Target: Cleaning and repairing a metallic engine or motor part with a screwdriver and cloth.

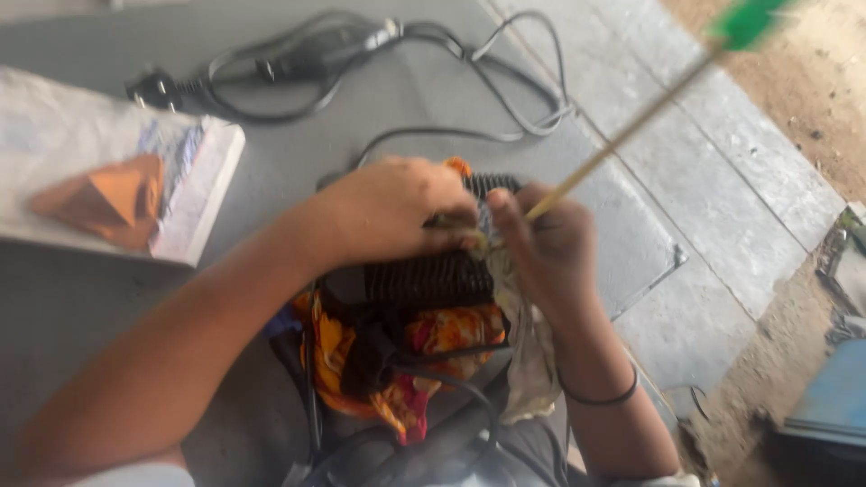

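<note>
A black ribbed box (424,275) is resting on the person's lap over a bright orange-and-red cloth (442,338), with black cords trailing below it. The left hand (392,212) is pressing down on the box's top, fingers curled. The right hand (546,243) is gripping a thin stick with a green end (631,131), its tip meeting the box. Farther off, a black cable (379,63) is lying coiled on the grey floor beside a packet (108,180).

black cable (361,54) | white box (194,198) | grey paving slabs (722,207)
</note>
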